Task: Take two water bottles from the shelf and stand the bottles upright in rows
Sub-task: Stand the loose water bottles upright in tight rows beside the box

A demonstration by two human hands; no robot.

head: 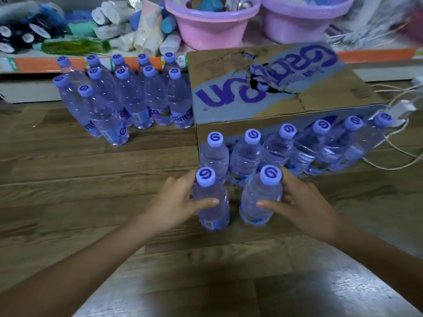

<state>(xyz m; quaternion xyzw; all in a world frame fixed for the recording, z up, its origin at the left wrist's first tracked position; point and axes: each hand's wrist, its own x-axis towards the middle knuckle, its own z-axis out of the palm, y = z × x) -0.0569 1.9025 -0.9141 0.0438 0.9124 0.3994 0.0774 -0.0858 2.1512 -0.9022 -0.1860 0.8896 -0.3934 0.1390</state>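
Two clear water bottles with purple caps stand upright side by side on the wooden floor. My left hand [176, 200] wraps around the left bottle [211, 202]. Around the right bottle [261, 197] my right hand [302, 202] is wrapped. Just behind them a row of several upright bottles [283, 149] runs along the front of a cardboard box. Another group of several upright bottles [128, 97] stands in rows at the far left, in front of the shelf.
The cardboard box [263, 88] with purple lettering sits behind the near row. A low shelf [45, 65] at the back carries tubes, packets and two pink basins [210, 24]. White cables [398, 143] lie on the floor at the right.
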